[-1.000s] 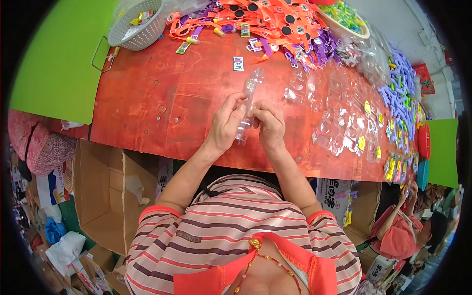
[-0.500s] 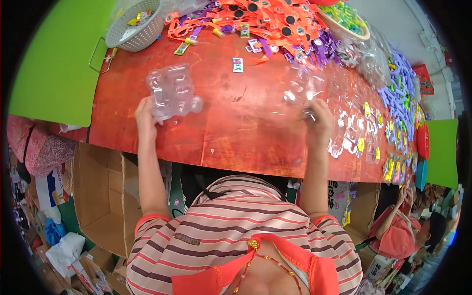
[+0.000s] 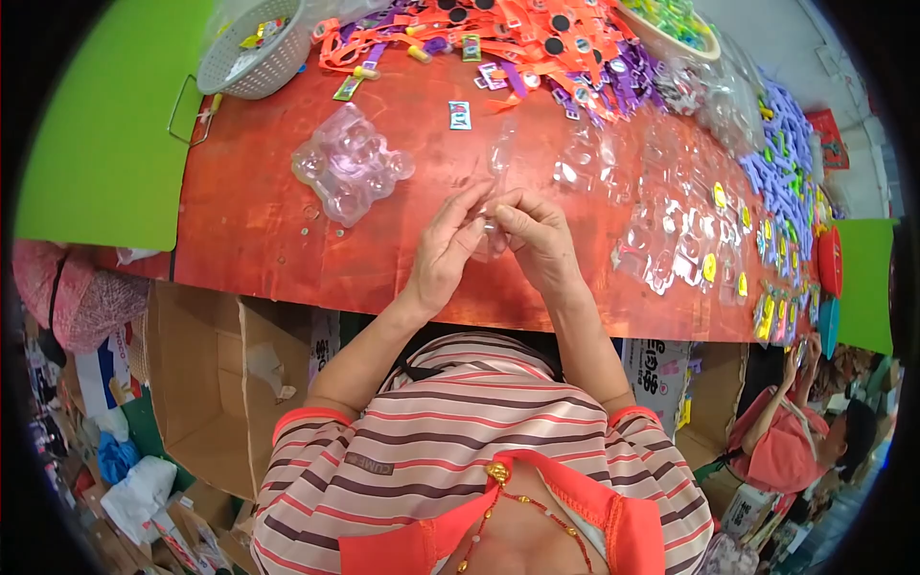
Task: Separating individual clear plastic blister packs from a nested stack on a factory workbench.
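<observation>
Nearest, the person's striped shirt point(image 3: 460, 412) faces the front edge of a red desk point(image 3: 240, 216), with a cardboard box point(image 3: 196, 369) below that edge on the left. Just past the edge, both hands meet over the wood in front of the chest, around a thin, clear plastic piece point(image 3: 502, 146) that stands out beyond the fingertips. The left hand point(image 3: 447, 251) has its fingers nearly straight, thumb drawn in against the plastic; the right hand point(image 3: 539, 235) pinches it with bent thumb and forefinger, leaving hardly any gap. How much plastic lies inside the grip is hidden. The step in hand appears to be working this piece between both thumbs; the next move calls for a light, even pinch, since such thin plastic would probably bend. Red wood stretches leftward from the left hand, giving that arm sideways room, up to a molded tray point(image 3: 352, 165) lying well apart, farther out. On the right, rows of clear trays point(image 3: 661, 225), some with yellow pieces point(image 3: 708, 267), leave the right hand less room. Farther out lie a small packet point(image 3: 459, 116), then a heap of orange straps point(image 3: 537, 38), with a grey basket point(image 3: 254, 69) on the left and a bowl point(image 3: 707, 48) on the right.
</observation>
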Demonstrator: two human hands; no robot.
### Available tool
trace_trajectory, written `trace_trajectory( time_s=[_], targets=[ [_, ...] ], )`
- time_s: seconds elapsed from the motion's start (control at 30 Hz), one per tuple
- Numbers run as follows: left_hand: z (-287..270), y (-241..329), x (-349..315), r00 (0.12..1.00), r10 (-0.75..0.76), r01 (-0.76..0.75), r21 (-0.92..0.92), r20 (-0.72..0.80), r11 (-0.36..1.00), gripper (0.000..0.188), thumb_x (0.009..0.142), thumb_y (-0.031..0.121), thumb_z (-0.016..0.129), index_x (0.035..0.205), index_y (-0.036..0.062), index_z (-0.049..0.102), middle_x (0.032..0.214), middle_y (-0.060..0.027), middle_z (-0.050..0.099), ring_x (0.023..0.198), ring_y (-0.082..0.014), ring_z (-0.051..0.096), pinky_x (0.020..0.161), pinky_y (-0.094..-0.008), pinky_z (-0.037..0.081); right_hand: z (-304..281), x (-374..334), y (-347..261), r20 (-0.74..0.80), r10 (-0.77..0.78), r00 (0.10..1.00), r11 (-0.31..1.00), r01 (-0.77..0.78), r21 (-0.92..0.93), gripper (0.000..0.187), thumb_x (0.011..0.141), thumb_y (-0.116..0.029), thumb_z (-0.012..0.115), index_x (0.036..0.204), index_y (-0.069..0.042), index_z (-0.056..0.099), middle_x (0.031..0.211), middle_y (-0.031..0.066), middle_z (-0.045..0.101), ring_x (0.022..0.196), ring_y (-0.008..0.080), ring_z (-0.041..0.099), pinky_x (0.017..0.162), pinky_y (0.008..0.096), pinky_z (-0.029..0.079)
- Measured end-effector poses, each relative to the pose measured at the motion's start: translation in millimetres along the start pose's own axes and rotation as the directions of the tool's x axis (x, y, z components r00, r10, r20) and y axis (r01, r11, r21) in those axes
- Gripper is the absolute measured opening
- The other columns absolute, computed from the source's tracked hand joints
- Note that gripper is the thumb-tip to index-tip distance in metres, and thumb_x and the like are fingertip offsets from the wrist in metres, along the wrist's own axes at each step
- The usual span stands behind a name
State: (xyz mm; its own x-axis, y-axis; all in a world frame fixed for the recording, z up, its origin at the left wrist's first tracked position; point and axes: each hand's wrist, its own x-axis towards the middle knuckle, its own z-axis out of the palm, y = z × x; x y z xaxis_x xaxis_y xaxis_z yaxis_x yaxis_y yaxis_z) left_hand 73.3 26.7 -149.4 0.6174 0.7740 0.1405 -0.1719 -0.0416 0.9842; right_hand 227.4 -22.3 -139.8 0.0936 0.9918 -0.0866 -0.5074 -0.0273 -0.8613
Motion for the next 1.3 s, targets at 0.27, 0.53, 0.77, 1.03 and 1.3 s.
trace_trajectory(
  time_s=[0.27, 0.53, 0.77, 1.03, 1.3],
  targets=[
    [-14, -27, -41, 0.914, -0.001, -0.083, -0.189, -0.406, 0.978, 0.023, 0.097, 0.015, 0.049, 0.115, 0.0018, 0.052, 0.109, -0.0089, 0.06, 0.096, -0.0155, 0.058, 0.083, -0.0287, 0.046, -14, -62, -33, 0.327, -0.223, 0.918, -0.059, 0.322, -0.945, 0.014, 0.074, -0.004, 0.062, 0.087, -0.007, 0.058, 0.082, 0.01, 0.052, 0.075, 0.0269, 0.055, 0.067, 0.0348, 0.043],
    [3, -33, -30, 0.95, 0.201, -0.312, 0.703, 0.239, 0.64, 0.045, 0.081, 0.009, 0.06, 0.126, 0.0048, 0.054, 0.133, -0.016, 0.049, 0.123, -0.0328, 0.045, 0.102, -0.042, 0.035, -106, -88, -23, 0.363, -0.133, 0.922, -0.486, 0.258, -0.835, 0.018, 0.075, -0.009, 0.056, 0.092, -0.008, 0.06, 0.102, 0.0102, 0.056, 0.099, 0.0265, 0.054, 0.088, 0.0396, 0.041],
    [37, -53, -37, 0.91, 0.086, -0.394, 0.78, 0.406, 0.487, 0.048, 0.082, 0.015, 0.061, 0.13, 0.0086, 0.053, 0.134, -0.0169, 0.047, 0.127, -0.0356, 0.04, 0.103, -0.0558, 0.026, -123, -81, -29, 0.305, -0.217, 0.927, -0.537, 0.147, -0.83, 0.028, 0.075, -0.003, 0.056, 0.102, -0.005, 0.059, 0.111, 0.0109, 0.057, 0.108, 0.0263, 0.054, 0.091, 0.0393, 0.042],
    [-23, -21, -39, 0.895, 0.431, -0.246, 0.682, -0.114, 0.689, 0.043, 0.085, 0.007, 0.056, 0.127, 0.0022, 0.053, 0.137, -0.0198, 0.045, 0.128, -0.0353, 0.042, 0.106, -0.0468, 0.031, -67, -49, -25, 0.25, -0.352, 0.902, -0.373, 0.11, -0.921, 0.043, 0.069, 0.0, 0.059, 0.112, -0.006, 0.061, 0.115, 0.0137, 0.058, 0.104, 0.0308, 0.055, 0.089, 0.0423, 0.041],
    [-126, -29, -46, 0.497, 0.165, -0.183, 0.083, -0.852, 0.98, 0.055, 0.097, 0.02, 0.047, 0.146, 0.0036, 0.027, 0.15, -0.0155, 0.027, 0.136, -0.0272, 0.029, 0.108, -0.0392, 0.026, 121, 96, 60, 0.548, -0.248, 0.799, -0.156, 0.526, -0.836, 0.017, 0.081, -0.017, 0.061, 0.09, -0.004, 0.065, 0.09, 0.0136, 0.061, 0.083, 0.031, 0.06, 0.074, 0.044, 0.045]
  ],
)
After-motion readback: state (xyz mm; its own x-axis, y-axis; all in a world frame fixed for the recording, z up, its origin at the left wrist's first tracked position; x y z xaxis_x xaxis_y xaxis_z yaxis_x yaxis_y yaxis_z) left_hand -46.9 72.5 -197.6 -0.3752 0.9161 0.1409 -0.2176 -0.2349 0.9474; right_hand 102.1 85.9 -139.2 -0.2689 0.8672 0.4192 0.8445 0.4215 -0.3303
